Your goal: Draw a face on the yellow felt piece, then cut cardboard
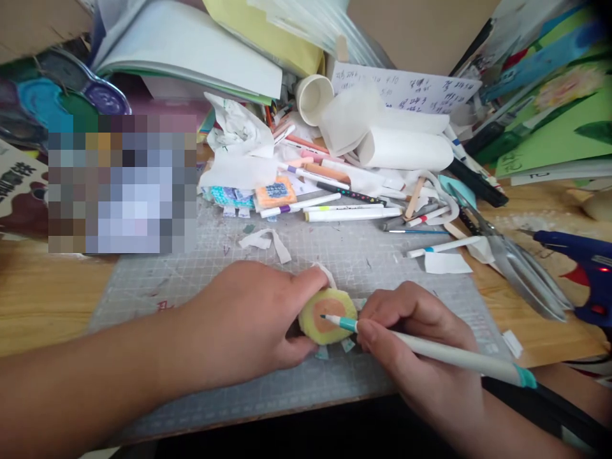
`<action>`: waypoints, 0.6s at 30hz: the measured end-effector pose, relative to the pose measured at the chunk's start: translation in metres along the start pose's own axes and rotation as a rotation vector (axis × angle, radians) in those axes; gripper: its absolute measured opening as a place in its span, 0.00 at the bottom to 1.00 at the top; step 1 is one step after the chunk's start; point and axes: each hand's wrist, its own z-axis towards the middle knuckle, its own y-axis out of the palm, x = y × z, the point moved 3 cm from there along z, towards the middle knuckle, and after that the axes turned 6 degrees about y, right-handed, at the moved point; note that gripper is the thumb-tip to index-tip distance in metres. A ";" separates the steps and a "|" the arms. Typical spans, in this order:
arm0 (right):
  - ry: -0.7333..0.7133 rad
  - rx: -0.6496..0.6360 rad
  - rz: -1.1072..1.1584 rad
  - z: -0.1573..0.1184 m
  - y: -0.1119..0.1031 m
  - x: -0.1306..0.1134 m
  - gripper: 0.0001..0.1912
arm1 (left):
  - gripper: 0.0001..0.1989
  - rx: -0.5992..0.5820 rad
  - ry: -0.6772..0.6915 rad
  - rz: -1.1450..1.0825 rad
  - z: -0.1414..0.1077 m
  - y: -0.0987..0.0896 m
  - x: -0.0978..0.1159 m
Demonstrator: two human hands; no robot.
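My left hand [261, 319] is closed around the side of a small round yellow piece [308, 325] with an orange-pink centre, its thumb and fingers on the left edge. Small pale tabs stick out below the piece. In my right hand [421, 338] is a white marker [444, 355] with a teal band and teal end, pinched near its front. The dark marker tip points left and lies over the orange centre; whether it touches cannot be made out. Both are above a grey cutting mat [191, 395].
Markers [354, 215], scraps and a paper roll [406, 148] crowd the mat's back. Scissors [521, 268] and a blue glue gun [593, 261] lie at the right. A paper cup [314, 100] rests on its side behind. Part of the left is pixelated.
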 end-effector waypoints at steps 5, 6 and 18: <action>-0.037 -0.026 -0.035 -0.002 -0.001 0.000 0.09 | 0.18 -0.040 -0.013 0.008 0.001 0.005 -0.002; -0.035 -0.032 -0.040 -0.002 -0.001 0.000 0.08 | 0.18 -0.044 -0.015 0.022 0.001 0.005 -0.003; -0.031 -0.028 -0.100 -0.002 -0.003 -0.003 0.08 | 0.15 -0.077 -0.008 0.045 0.001 -0.003 0.003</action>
